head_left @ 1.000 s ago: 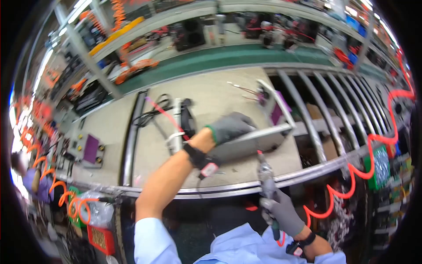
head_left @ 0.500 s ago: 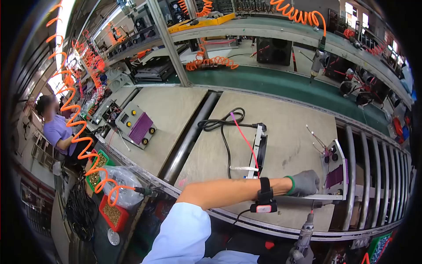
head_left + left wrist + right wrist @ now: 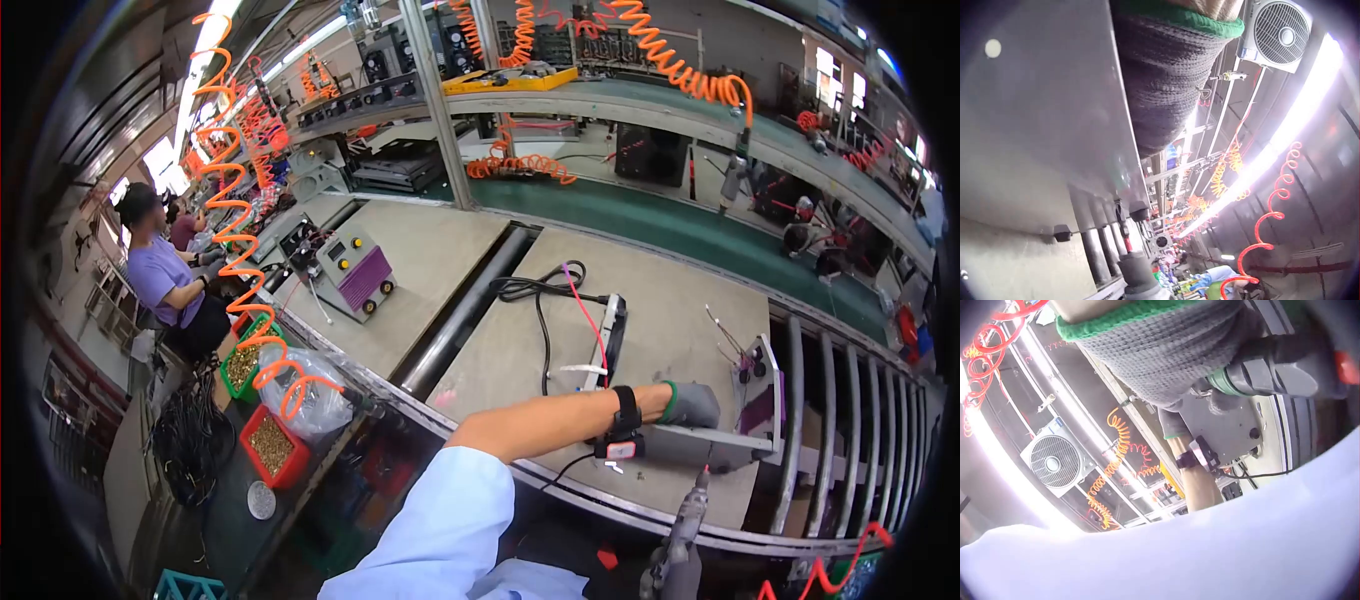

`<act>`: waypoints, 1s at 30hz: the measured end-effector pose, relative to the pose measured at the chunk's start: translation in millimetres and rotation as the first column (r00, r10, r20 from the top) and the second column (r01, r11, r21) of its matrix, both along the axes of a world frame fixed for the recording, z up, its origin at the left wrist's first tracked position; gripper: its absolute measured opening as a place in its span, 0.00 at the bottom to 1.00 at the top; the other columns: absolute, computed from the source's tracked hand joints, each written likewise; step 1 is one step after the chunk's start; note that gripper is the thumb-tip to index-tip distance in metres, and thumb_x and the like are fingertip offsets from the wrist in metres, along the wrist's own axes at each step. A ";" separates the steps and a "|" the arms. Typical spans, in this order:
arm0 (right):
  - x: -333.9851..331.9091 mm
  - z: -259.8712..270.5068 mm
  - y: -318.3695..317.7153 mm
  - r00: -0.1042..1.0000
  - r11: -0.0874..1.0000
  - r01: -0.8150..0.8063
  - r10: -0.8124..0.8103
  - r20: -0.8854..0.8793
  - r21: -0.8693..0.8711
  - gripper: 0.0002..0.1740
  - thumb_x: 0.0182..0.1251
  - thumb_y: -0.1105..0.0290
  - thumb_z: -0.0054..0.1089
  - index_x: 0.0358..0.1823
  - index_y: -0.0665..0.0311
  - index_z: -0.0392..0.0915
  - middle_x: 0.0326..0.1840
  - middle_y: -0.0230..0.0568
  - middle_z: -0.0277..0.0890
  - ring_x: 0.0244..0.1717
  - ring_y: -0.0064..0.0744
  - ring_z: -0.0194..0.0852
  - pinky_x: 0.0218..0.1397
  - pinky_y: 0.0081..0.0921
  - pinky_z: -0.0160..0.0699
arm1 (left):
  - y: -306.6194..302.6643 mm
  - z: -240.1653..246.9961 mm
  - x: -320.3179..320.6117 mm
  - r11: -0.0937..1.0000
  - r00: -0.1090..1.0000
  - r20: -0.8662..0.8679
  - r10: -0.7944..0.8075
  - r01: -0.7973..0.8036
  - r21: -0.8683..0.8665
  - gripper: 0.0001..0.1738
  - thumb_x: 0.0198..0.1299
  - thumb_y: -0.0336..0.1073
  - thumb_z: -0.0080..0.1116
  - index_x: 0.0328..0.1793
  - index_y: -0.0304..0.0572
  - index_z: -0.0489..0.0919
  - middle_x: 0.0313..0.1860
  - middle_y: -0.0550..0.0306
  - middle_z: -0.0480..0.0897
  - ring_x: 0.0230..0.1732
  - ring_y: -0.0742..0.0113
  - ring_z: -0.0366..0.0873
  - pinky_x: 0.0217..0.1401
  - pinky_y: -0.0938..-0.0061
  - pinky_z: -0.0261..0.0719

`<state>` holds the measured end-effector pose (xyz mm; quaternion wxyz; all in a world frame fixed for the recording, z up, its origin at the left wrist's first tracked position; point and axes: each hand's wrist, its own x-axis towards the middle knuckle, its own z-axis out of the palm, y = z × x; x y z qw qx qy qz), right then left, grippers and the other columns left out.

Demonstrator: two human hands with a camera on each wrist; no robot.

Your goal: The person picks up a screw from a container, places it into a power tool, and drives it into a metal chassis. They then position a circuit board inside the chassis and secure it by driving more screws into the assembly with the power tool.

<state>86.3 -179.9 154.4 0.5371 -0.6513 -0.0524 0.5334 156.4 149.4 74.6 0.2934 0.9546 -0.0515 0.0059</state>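
Note:
A grey metal casing [image 3: 700, 447] with a purple front panel stands at the right of the bench. My gloved left hand [image 3: 692, 405] grips its top edge; in the left wrist view the glove [image 3: 1163, 81] lies along the far side of the sheet [image 3: 1041, 144], its fingertips hidden. My gloved right hand [image 3: 1160, 356] holds a power screwdriver [image 3: 685, 530] with a red collar near the bit. That bit points at the casing's near side, close to its lower edge, where black feet [image 3: 1138, 214] show.
Left of the casing lie a black power cable [image 3: 545, 290] and an upright bracket [image 3: 612, 335]. Metal rollers [image 3: 830, 430] run at the right. A second unit [image 3: 350, 275] sits farther left. Red and green bins [image 3: 275, 447] hold small fasteners; a person [image 3: 160, 265] works beyond.
The head view has swung left, then settled. The left hand stays at the casing's top edge, and the screwdriver remains at its near side.

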 end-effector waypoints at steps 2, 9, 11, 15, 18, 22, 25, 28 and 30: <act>10.0 -30.0 1.4 0.991 0.993 0.110 -0.105 -0.081 0.050 0.14 0.71 0.59 0.58 0.47 0.60 0.69 0.21 0.32 0.65 0.10 0.24 0.62 0.10 0.23 0.60 | 7.3 -3.6 0.2 0.966 0.994 0.080 -0.080 0.058 0.251 0.10 0.48 0.32 0.62 0.37 0.43 0.88 0.39 0.43 0.87 0.42 0.41 0.86 0.43 0.53 0.82; 24.1 -22.1 -12.7 0.998 0.986 -0.038 0.045 -0.038 0.161 0.17 0.74 0.57 0.62 0.49 0.62 0.71 0.31 0.32 0.71 0.20 0.19 0.72 0.19 0.22 0.73 | -16.4 52.2 -14.9 0.796 0.874 -0.456 0.165 -0.391 -0.462 0.14 0.65 0.41 0.61 0.46 0.38 0.88 0.39 0.59 0.86 0.36 0.70 0.75 0.44 0.69 0.76; 27.3 -18.3 -15.8 0.998 0.985 -0.058 0.060 -0.007 0.161 0.17 0.73 0.57 0.63 0.49 0.61 0.71 0.30 0.31 0.71 0.20 0.19 0.72 0.20 0.22 0.73 | -19.1 57.0 -15.4 0.755 0.844 -0.498 0.201 -0.457 -0.470 0.15 0.66 0.41 0.62 0.49 0.36 0.88 0.41 0.59 0.86 0.39 0.71 0.77 0.44 0.74 0.77; 31.3 -21.7 -32.1 0.992 0.986 -0.100 0.089 0.084 0.133 0.18 0.71 0.58 0.64 0.50 0.62 0.72 0.28 0.30 0.71 0.20 0.18 0.72 0.21 0.21 0.73 | -48.2 83.5 -35.8 0.803 0.825 0.042 0.563 -0.535 -0.260 0.18 0.67 0.42 0.63 0.52 0.34 0.87 0.40 0.53 0.88 0.40 0.70 0.82 0.47 0.71 0.80; 31.0 -21.2 -53.8 0.984 0.991 -0.125 0.118 0.133 0.047 0.19 0.69 0.59 0.66 0.50 0.64 0.72 0.28 0.31 0.72 0.19 0.17 0.72 0.19 0.20 0.73 | -94.5 109.2 -79.2 0.708 0.720 0.191 0.667 -0.533 -0.463 0.15 0.70 0.39 0.61 0.50 0.33 0.86 0.37 0.56 0.86 0.35 0.73 0.79 0.40 0.74 0.78; 24.4 -47.0 -75.3 0.989 0.994 -0.110 0.109 0.104 0.003 0.20 0.68 0.58 0.67 0.50 0.64 0.72 0.28 0.31 0.71 0.19 0.17 0.71 0.19 0.20 0.73 | -125.5 41.8 -133.0 0.870 0.811 0.347 0.472 -0.492 -0.033 0.08 0.64 0.35 0.64 0.47 0.43 0.86 0.36 0.50 0.84 0.33 0.58 0.84 0.39 0.65 0.81; 18.3 -58.3 -81.9 0.987 0.993 -0.115 0.114 0.116 -0.003 0.20 0.68 0.57 0.68 0.49 0.64 0.73 0.27 0.31 0.71 0.18 0.17 0.71 0.19 0.20 0.73 | -129.8 -14.8 -141.9 0.772 0.762 0.205 0.614 -0.634 0.041 0.07 0.60 0.35 0.64 0.44 0.46 0.85 0.40 0.47 0.83 0.43 0.44 0.83 0.45 0.56 0.82; 10.1 -76.9 -83.6 0.989 0.994 -0.085 0.077 0.126 0.063 0.22 0.67 0.56 0.70 0.49 0.63 0.73 0.28 0.31 0.71 0.18 0.18 0.71 0.20 0.20 0.73 | -130.9 -36.0 -136.5 0.778 0.773 0.291 0.564 -0.615 0.127 0.04 0.60 0.35 0.62 0.39 0.46 0.84 0.38 0.46 0.81 0.40 0.44 0.82 0.42 0.53 0.80; 7.2 -67.2 -81.3 0.991 0.996 -0.085 0.081 0.108 0.032 0.21 0.67 0.56 0.71 0.50 0.61 0.74 0.28 0.31 0.74 0.18 0.18 0.72 0.20 0.21 0.73 | -128.3 -50.8 -137.8 0.792 0.786 0.340 0.516 -0.590 0.161 0.03 0.59 0.34 0.60 0.36 0.46 0.81 0.34 0.45 0.78 0.37 0.41 0.79 0.40 0.49 0.76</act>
